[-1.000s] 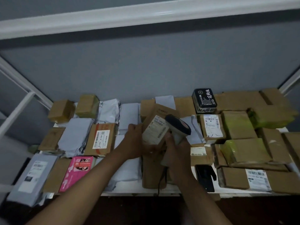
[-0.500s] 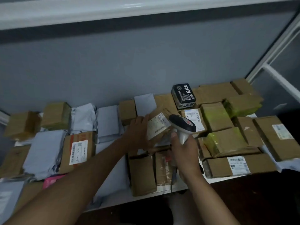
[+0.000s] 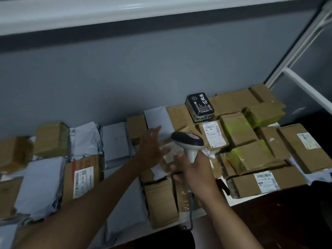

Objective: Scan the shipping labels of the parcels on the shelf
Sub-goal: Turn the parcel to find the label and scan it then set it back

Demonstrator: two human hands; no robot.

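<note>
My right hand [image 3: 195, 170] grips the handle of a white barcode scanner [image 3: 187, 141] with a dark head, held over the middle of the shelf. My left hand [image 3: 150, 149] lies flat with straight fingers on a small brown parcel [image 3: 170, 151] with a pale label, just left of the scanner. Brown boxes and grey mailer bags cover the shelf. A labelled box [image 3: 213, 134] lies right of the scanner head, a long labelled box [image 3: 265, 182] sits at the front right, and a box with a white and red label [image 3: 83, 177] is at the left.
A black carton with white characters [image 3: 199, 106] stands at the back. Yellow-taped boxes [image 3: 248, 155] are stacked at the right. White shelf uprights [image 3: 294, 47] rise at the right, and a white beam [image 3: 125, 9] runs overhead. The scanner cable [image 3: 191, 212] hangs over the front edge.
My left hand has let go of the small labelled parcel and now lies flat on it. The parcel is down among the others. The view has shifted right.
</note>
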